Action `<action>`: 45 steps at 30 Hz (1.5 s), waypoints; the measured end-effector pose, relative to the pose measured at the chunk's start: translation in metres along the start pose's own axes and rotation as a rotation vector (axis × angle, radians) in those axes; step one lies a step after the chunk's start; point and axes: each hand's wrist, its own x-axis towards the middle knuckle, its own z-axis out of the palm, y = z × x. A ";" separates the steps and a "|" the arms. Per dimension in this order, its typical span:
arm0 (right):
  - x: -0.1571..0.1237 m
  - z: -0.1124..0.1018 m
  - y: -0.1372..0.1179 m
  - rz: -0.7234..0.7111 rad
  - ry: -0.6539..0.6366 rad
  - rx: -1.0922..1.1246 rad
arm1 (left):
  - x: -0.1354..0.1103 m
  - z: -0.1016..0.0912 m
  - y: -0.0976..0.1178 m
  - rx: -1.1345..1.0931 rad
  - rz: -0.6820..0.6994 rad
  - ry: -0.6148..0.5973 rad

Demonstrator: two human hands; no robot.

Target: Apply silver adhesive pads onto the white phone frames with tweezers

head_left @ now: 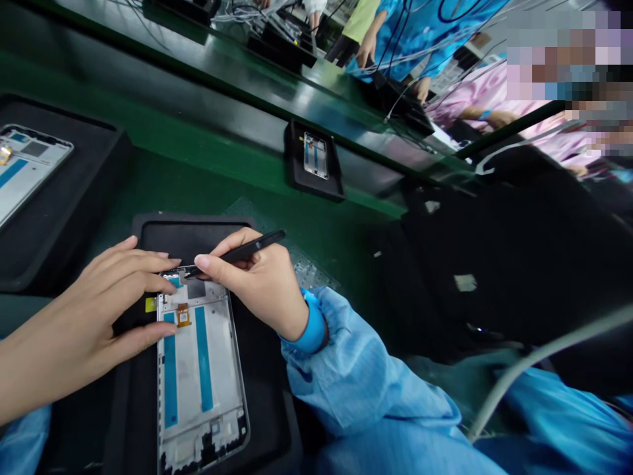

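Observation:
A white phone frame (200, 376) with blue strips and a small orange flex connector lies in a black tray (148, 237) in front of me. My left hand (93, 316) rests on the frame's top left corner, fingers stretched flat, thumb against its left edge. My right hand (257, 280) is closed round black tweezers (237, 252), whose tip touches the frame's top edge near my left fingertips.
Another black tray with a phone frame (24, 168) sits at the left. A third tray with a frame (315, 158) lies on the conveyor belt behind. Other people in blue and pink work at the far side. A dark cloth-like mass (519, 264) and a grey cable (544, 349) are on the right.

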 end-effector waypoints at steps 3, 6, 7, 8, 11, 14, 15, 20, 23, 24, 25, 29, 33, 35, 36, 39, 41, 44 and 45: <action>0.000 0.000 0.000 -0.007 -0.003 -0.036 | 0.000 -0.001 0.001 0.005 -0.017 -0.016; 0.000 -0.001 0.002 -0.015 -0.008 -0.061 | -0.001 -0.002 0.002 0.001 -0.032 -0.020; 0.000 -0.001 0.002 -0.018 -0.010 -0.068 | -0.001 -0.002 0.002 -0.001 -0.034 -0.016; 0.000 -0.001 0.002 -0.019 -0.010 -0.075 | -0.001 -0.002 0.002 -0.002 -0.036 -0.011; 0.000 -0.001 0.003 -0.019 -0.001 -0.087 | -0.002 -0.002 0.003 0.008 -0.031 0.005; 0.000 0.000 0.002 -0.018 0.009 -0.096 | -0.003 -0.001 0.003 0.030 -0.015 0.012; 0.000 0.000 0.001 -0.019 0.011 -0.099 | -0.003 -0.001 0.003 0.035 -0.009 0.014; 0.000 -0.001 0.001 -0.036 0.005 -0.120 | -0.003 -0.002 0.006 0.096 0.007 0.006; -0.001 -0.001 0.002 -0.040 0.006 -0.133 | -0.001 -0.002 0.008 0.136 0.023 -0.007; -0.001 -0.001 0.002 -0.039 0.008 -0.137 | -0.001 -0.002 0.008 0.142 0.027 -0.007; -0.001 -0.001 0.002 -0.038 0.010 -0.142 | -0.001 -0.002 0.008 0.146 0.032 -0.003; 0.000 -0.001 0.001 -0.059 0.010 -0.169 | -0.002 0.000 0.010 0.171 0.051 0.005; 0.000 0.000 -0.001 -0.108 -0.004 -0.214 | -0.005 0.003 0.013 0.188 0.008 0.008; -0.001 0.001 -0.003 -0.176 -0.005 -0.262 | -0.005 0.003 0.015 0.203 -0.005 0.006; -0.002 0.001 -0.005 -0.217 -0.010 -0.289 | -0.004 0.003 0.016 0.221 0.003 0.010; -0.001 -0.003 -0.011 -0.307 0.005 -0.299 | -0.001 0.001 0.020 0.271 0.049 0.014; 0.003 -0.008 -0.015 -0.286 0.037 -0.205 | 0.001 0.001 0.022 0.276 0.049 0.018; 0.012 -0.014 -0.018 -0.175 -0.032 -0.023 | 0.000 0.002 0.022 0.253 0.037 0.034; 0.015 -0.014 -0.017 -0.143 -0.087 0.014 | -0.001 0.003 0.021 0.244 0.025 0.042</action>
